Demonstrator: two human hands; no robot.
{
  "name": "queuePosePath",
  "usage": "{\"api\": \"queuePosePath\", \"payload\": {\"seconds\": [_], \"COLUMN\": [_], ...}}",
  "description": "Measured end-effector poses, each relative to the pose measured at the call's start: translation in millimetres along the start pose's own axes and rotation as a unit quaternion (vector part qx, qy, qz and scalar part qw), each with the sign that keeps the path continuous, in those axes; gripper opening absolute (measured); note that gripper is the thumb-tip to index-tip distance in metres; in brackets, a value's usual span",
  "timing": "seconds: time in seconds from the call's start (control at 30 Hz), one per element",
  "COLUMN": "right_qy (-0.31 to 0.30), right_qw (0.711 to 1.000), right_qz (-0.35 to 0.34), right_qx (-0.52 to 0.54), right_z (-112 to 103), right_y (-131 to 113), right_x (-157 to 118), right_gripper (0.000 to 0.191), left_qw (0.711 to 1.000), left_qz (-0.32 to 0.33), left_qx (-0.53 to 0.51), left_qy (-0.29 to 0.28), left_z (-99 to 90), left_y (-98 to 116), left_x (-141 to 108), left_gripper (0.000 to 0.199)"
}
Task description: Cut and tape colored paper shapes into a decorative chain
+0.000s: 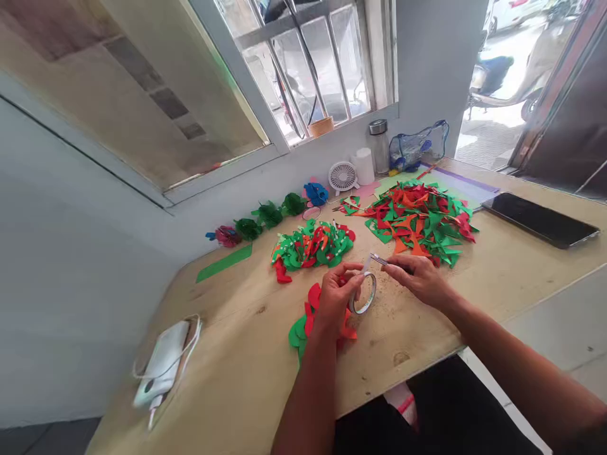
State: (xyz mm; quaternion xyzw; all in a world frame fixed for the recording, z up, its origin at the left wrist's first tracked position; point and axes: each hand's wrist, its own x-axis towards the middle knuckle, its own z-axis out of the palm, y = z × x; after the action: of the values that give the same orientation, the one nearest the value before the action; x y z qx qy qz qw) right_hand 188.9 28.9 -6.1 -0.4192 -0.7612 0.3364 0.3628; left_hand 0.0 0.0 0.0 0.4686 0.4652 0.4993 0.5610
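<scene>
My left hand [340,287] is closed on a roll of tape [371,302], which hangs below its fingertips. A strip of tape [367,263] rises from the fingers toward my right hand. Between the fingers of my right hand [420,278] is a slim metal-tipped tool [378,259]; its exact kind is hard to make out. The tool's tip is close to the strip. Red, orange and green cut paper shapes [298,332] lie beneath my left hand and wrist, partly hidden. Beyond it sits a heap of green and red cut shapes [315,245] with small pale patches.
A large pile of paper scraps [422,218] and a black phone [540,219] lie to the right. A white power bank [164,360] with a cable rests at left. Along the wall stand a small fan [343,177], a glass bottle [379,148] and green paper decorations [269,215].
</scene>
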Motion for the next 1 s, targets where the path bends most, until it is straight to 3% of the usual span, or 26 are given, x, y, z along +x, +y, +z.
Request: {"api": "queuePosePath", "payload": {"seconds": [0.37, 1.0], "right_qy": [0.031, 0.006], "right_qw": [0.999, 1.000], "right_qz": [0.027, 0.009], "right_qx": [-0.018, -0.013], "right_z": [-0.1, -1.6], "right_y": [-0.4, -6.8], "right_x": [0.4, -1.4], "right_gripper": [0.039, 0.040], "left_qw": [1.000, 1.000], "left_qz": [0.000, 0.007], "left_qx": [-0.017, 0.006], "left_qy": [0.015, -0.002], "left_z": [-2.3, -4.7], "left_y": [-1.6, -2.5], "left_x": [-0.7, -0.6], "left_gripper": [0.022, 0.020]}}
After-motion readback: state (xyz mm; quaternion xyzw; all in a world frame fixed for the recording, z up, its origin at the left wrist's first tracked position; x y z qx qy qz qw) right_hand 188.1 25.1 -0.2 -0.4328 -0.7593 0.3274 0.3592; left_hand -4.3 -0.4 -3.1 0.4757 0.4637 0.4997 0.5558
